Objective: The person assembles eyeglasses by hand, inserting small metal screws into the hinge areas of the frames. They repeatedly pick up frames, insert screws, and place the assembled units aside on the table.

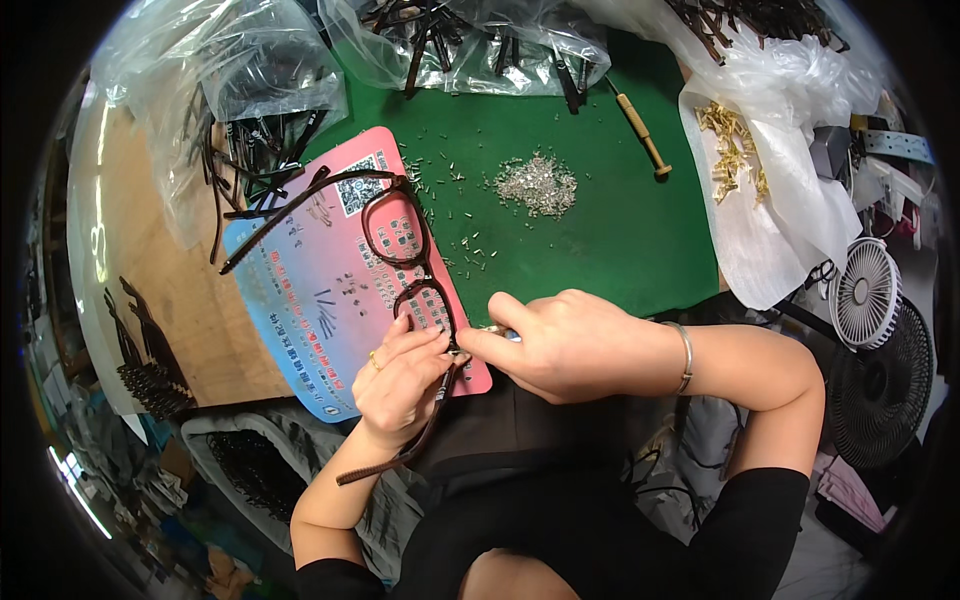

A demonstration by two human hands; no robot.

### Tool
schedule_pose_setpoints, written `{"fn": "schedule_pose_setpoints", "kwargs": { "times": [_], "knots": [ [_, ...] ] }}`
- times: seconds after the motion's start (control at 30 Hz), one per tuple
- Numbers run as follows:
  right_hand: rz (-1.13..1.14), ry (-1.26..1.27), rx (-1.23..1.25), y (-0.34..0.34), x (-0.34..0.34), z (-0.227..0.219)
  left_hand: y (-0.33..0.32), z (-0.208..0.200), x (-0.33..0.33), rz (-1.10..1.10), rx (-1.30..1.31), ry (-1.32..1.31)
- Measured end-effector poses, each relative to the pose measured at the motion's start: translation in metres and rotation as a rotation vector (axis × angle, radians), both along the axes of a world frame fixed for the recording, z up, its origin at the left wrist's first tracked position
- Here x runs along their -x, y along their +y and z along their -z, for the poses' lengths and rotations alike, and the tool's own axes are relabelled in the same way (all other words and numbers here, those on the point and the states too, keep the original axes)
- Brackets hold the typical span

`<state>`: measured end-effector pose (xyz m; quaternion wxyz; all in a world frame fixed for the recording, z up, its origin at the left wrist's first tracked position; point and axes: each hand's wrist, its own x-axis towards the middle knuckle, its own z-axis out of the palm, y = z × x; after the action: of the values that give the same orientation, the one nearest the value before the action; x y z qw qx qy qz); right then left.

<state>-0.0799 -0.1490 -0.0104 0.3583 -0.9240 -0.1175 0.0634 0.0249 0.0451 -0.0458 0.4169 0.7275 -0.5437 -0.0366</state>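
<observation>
My left hand [400, 375] is closed on a dark brown eyeglass frame [428, 270], its fingers at the hinge corner nearest me. One temple of the frame stretches to the far left; the other hangs down past my left wrist. My right hand [560, 345] is wrapped round a small hand tool [512, 335], and only a bluish bit and some metal show. The tool's thin metal end points at the hinge beside my left fingertips. A pink and blue printed card [310, 300] lies under the frame.
On the green mat [620, 250] are a heap of tiny screws [540, 185], scattered ones, and a brass-coloured screwdriver [640, 133]. Plastic bags of dark temples [270, 140] stand behind and left. Gold-coloured small parts [733, 150] lie on white wrapping at right, near a white fan [866, 295].
</observation>
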Motion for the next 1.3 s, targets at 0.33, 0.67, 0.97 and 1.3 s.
{"fn": "schedule_pose_setpoints", "kwargs": {
  "times": [0.33, 0.67, 0.97, 1.3],
  "knots": [
    [-0.048, 0.005, 0.149, 0.002, -0.003, -0.004, 0.001, 0.005, 0.0, 0.017, 0.017, -0.002],
    [0.063, 0.08, -0.099, -0.009, 0.006, -0.019, -0.004, -0.018, 0.004, -0.008, 0.022, -0.002],
    [0.161, 0.158, -0.089, -0.029, 0.016, -0.013, 0.045, -0.057, -0.047, -0.562, -0.487, -0.419],
    [0.164, 0.05, -0.02, -0.026, 0.017, -0.005, -0.001, -0.056, -0.118, -0.501, -0.553, -0.688]
  ]
}}
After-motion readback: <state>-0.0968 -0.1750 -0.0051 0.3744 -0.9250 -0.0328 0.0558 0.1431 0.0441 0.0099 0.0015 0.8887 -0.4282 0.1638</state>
